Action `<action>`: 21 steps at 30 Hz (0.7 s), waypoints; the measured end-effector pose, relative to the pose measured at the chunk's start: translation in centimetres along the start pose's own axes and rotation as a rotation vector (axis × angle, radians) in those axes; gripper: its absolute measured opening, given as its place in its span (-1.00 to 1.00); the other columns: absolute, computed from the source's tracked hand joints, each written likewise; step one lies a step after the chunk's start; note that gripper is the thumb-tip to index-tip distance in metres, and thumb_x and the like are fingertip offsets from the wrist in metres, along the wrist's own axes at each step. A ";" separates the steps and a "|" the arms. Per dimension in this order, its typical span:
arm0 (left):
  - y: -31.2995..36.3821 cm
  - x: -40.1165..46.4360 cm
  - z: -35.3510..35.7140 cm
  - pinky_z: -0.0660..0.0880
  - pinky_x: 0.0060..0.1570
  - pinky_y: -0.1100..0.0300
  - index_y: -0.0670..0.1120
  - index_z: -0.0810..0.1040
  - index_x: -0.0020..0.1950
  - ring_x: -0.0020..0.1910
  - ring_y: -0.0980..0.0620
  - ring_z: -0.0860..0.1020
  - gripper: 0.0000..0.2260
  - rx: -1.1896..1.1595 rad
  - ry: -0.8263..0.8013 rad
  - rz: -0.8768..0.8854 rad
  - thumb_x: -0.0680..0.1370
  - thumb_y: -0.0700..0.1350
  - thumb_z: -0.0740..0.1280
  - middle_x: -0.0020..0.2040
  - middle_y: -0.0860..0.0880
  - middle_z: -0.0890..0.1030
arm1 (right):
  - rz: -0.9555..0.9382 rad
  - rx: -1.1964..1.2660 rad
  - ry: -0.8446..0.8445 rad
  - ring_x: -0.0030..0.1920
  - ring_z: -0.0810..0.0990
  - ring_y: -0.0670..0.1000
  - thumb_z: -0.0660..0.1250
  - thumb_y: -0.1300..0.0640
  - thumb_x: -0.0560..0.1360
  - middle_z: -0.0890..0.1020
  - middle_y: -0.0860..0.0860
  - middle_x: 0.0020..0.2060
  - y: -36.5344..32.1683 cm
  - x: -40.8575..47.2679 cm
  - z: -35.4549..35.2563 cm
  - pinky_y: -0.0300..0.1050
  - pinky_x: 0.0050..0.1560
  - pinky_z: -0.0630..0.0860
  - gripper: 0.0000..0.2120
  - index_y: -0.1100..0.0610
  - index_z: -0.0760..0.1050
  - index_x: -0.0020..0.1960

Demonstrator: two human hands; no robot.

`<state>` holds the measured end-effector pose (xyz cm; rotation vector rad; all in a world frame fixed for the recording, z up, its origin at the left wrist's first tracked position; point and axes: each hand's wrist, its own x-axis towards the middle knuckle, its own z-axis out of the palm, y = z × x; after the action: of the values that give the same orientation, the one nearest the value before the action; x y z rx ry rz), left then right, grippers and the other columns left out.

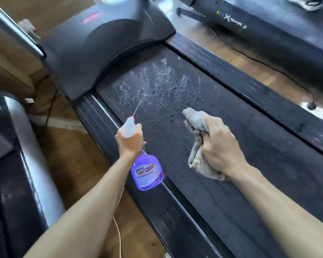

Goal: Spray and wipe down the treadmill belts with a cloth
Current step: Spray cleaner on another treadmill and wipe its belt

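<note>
Fingers of the left hand (130, 141) clamp the spray bottle (147, 171) at its neck; fingers of the right hand (220, 146) bunch the cloth (196, 123) just above the treadmill belt (241, 164).

Soft and light, the cloth likely crumples to any grip; the bottle, mostly full of purple liquid, probably handles best by its neck. Wet foam patches lie ahead on the belt.

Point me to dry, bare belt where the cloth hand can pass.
Bare dry belt runs right of and behind the right hand with the cloth. Ahead, foam covers the belt up to the motor cover; the left hand and spray bottle crowd the left rail.
</note>
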<state>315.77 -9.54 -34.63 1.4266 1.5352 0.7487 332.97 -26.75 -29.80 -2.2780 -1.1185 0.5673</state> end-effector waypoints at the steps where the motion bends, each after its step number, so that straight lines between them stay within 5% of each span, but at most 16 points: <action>1: 0.0 -0.2 -0.1 0.66 -0.35 0.00 -0.28 0.60 0.13 -0.34 0.02 0.39 -0.64 -0.004 0.002 -0.012 0.46 -0.08 0.26 -0.36 -0.03 0.42 | -0.001 -0.007 -0.009 0.31 0.48 0.23 0.17 0.16 0.66 0.44 0.02 0.43 0.0 -0.2 -0.2 0.22 0.30 0.42 -0.53 -0.03 0.31 0.56; 5: -0.2 -0.5 -0.5 0.65 -0.36 0.03 -0.33 0.57 0.25 -0.25 -0.03 0.46 -0.46 -0.061 0.020 -0.093 0.41 0.01 0.30 -0.34 -0.04 0.48 | -0.001 -0.028 -0.034 0.34 0.46 0.23 0.17 0.15 0.67 0.41 0.00 0.47 0.3 -1.0 -0.7 0.22 0.32 0.42 -0.50 -0.05 0.27 0.59; 9: 0.3 -1.4 -0.9 0.66 -0.39 0.04 -0.11 0.63 -0.02 -0.21 0.00 0.47 -0.92 -0.077 -0.021 -0.069 0.56 -0.16 0.35 -0.16 -0.11 0.53 | -0.002 -0.011 -0.019 0.34 0.46 0.21 0.16 0.15 0.68 0.40 -0.02 0.48 0.5 -1.5 -0.9 0.20 0.32 0.41 -0.51 -0.06 0.28 0.58; 14: -0.1 -2.4 -0.6 0.61 -0.41 0.18 -0.05 0.61 0.31 -0.15 0.02 0.49 -0.71 -0.046 -0.103 -0.001 0.58 -0.16 0.34 -0.02 -0.12 0.55 | -0.015 -0.003 -0.016 0.32 0.47 0.23 0.16 0.16 0.67 0.42 0.02 0.45 0.8 -2.4 -0.7 0.22 0.30 0.43 -0.52 -0.04 0.29 0.57; 17: 0.3 -3.6 -0.3 0.59 -0.42 0.19 0.07 0.63 0.09 -0.22 0.01 0.46 -0.81 -0.028 -0.150 0.025 0.57 -0.18 0.33 -0.08 -0.09 0.53 | -0.009 -0.013 -0.013 0.32 0.47 0.23 0.16 0.17 0.66 0.41 0.01 0.46 1.2 -3.0 -1.0 0.21 0.31 0.42 -0.51 -0.05 0.28 0.58; 21: 0.4 -5.4 0.3 0.52 -0.49 0.22 -0.22 0.59 -0.06 -0.29 0.00 0.44 -0.90 0.025 -0.191 0.019 0.57 -0.20 0.32 -0.21 -0.09 0.49 | 0.013 -0.006 0.006 0.34 0.46 0.23 0.18 0.18 0.66 0.41 0.00 0.48 2.0 -4.1 -1.8 0.23 0.31 0.43 -0.50 -0.06 0.29 0.58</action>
<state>315.93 -14.80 -33.36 1.4887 1.3898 0.5875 332.89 -31.58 -29.14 -2.2919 -1.1052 0.5629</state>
